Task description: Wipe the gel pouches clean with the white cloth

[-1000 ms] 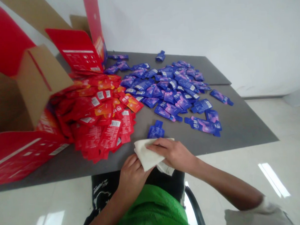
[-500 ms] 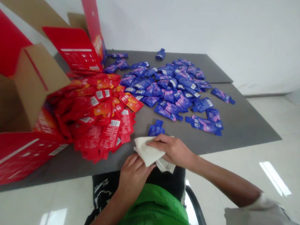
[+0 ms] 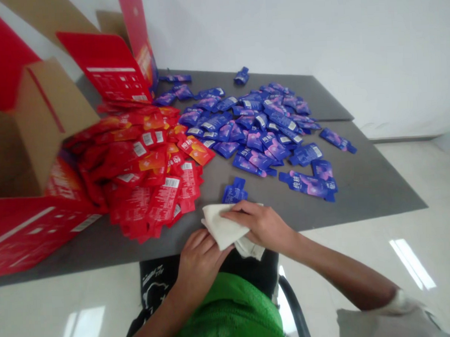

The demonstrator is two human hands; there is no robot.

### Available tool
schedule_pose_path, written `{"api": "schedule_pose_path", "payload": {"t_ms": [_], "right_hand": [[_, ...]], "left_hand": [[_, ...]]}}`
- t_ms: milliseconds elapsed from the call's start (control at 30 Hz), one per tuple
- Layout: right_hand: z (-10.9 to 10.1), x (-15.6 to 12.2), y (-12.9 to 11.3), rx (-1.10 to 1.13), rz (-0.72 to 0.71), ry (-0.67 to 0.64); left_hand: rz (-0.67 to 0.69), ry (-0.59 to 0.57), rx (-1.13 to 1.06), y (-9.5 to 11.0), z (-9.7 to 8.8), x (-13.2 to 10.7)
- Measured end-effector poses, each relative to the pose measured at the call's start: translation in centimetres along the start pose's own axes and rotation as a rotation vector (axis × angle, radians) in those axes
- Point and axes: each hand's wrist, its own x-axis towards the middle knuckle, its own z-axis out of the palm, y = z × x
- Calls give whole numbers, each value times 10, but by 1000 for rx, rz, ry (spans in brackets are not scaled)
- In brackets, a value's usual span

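A folded cream cloth (image 3: pixel 224 227) is pinched in my right hand (image 3: pixel 267 225) over the front edge of the table, with a loose fold hanging below the fingers. My left hand (image 3: pixel 199 261) is curled at the cloth's lower left side, its thumb against the cloth. Whatever its fingers grip is hidden by the hand and the cloth. Just behind the cloth lies a single blue pouch (image 3: pixel 234 190), its near end covered. To the left is a heap of red pouches (image 3: pixel 146 167); beyond the hands spreads a pile of blue pouches (image 3: pixel 253 130).
An open red carton (image 3: pixel 41 231) stands at the left, and another red carton (image 3: pixel 108 64) with raised flaps is behind it. The grey table (image 3: pixel 374 182) meets a white wall (image 3: pixel 278 27). A few blue pouches lie apart at the right.
The view has shifted very slightly. Both hands keep the same hold around the cloth, and the pouches lie as before.
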Motion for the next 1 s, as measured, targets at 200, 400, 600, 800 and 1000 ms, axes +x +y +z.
{"api": "schedule_pose_path", "payload": {"t_ms": [200,400,600,800,1000], "right_hand": [[-23,42,50,-196,209,52],[-19,12,7,-81,57,72],[-1,11,13,-7,79,2],[-26,44,55,-201,266,82],[-30,-8,36,-3,190,440]], "left_hand": [[5,2,-80,1,1,4],[4,18,-27,1,1,0],[12,0,-32,1,-1,3],[39,27,-63,1,-2,5],[0,-37,-49,4,-13,27]]}}
